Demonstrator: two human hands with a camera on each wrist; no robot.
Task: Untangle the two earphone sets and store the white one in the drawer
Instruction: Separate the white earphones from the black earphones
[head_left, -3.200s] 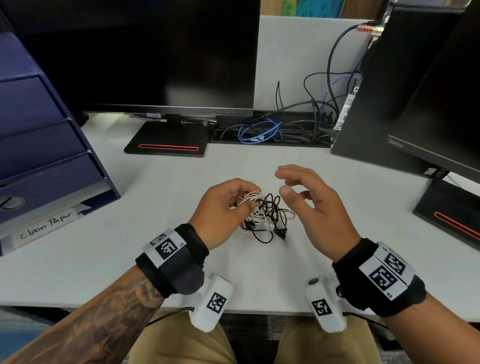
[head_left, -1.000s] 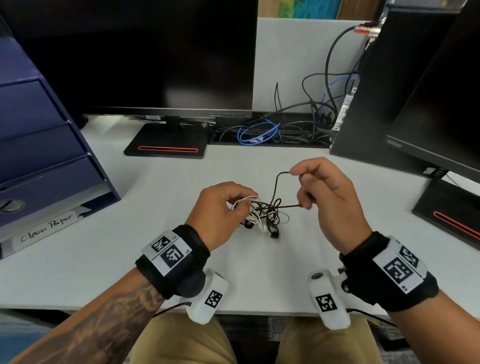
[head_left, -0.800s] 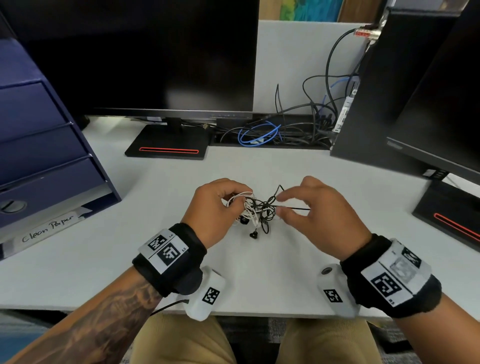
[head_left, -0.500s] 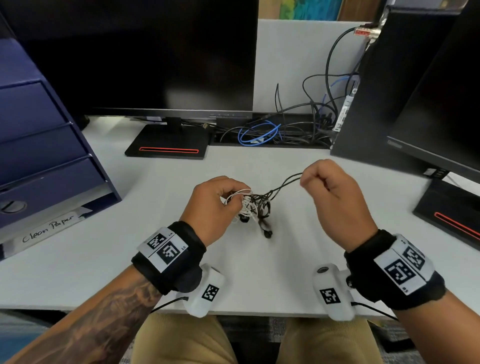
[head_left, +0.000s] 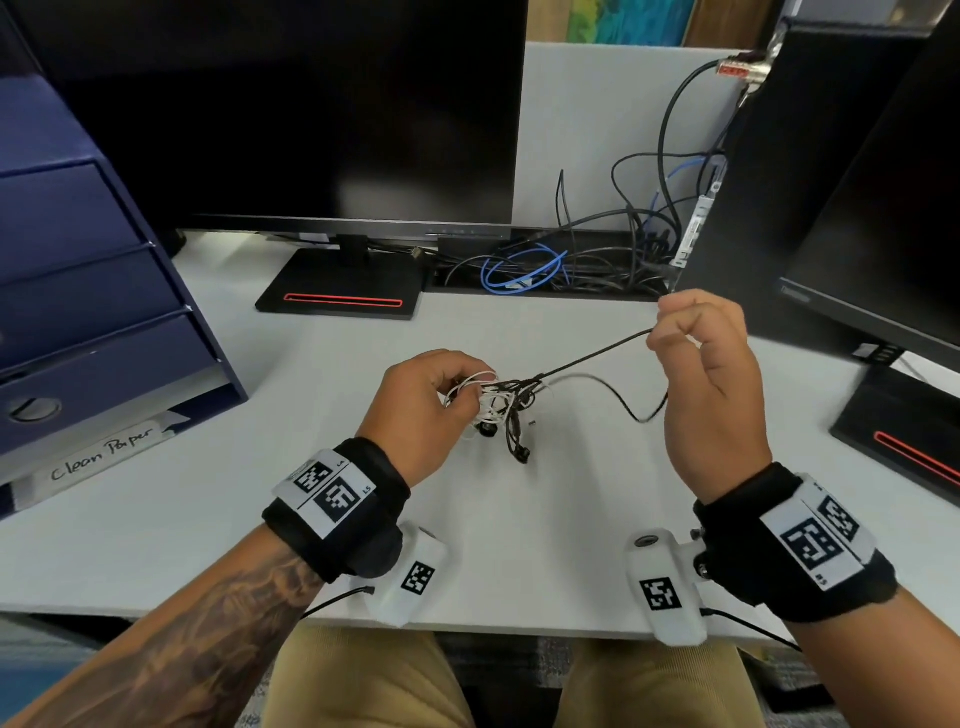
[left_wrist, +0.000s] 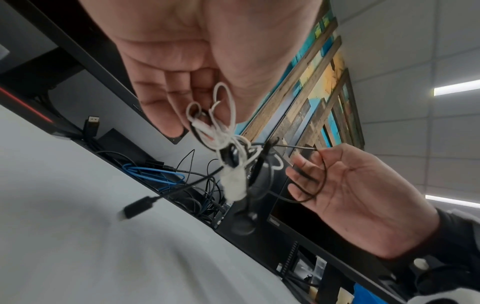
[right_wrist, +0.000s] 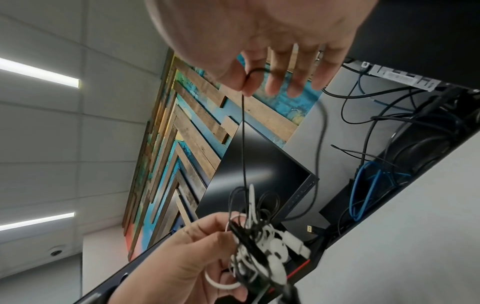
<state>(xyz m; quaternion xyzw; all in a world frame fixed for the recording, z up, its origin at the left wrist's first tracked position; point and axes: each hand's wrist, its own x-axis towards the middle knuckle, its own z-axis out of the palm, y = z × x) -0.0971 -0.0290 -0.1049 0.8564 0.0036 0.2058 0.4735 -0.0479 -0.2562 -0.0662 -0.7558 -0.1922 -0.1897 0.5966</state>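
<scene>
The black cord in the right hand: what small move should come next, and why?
Probably draw the black cord farther right, away from the tangle. The right hand pinches it taut while the left hand holds the white earphones, still knotted with black loops.

1. The left hand (left_wrist: 207, 67) pinches a knot of thin white earphone wire (left_wrist: 228, 131) and thin black earphone wire (left_wrist: 262, 181).
2. The right hand (left_wrist: 363, 191) holds a black loop.
3. Blue cable (left_wrist: 155, 174) lies far behind.
</scene>
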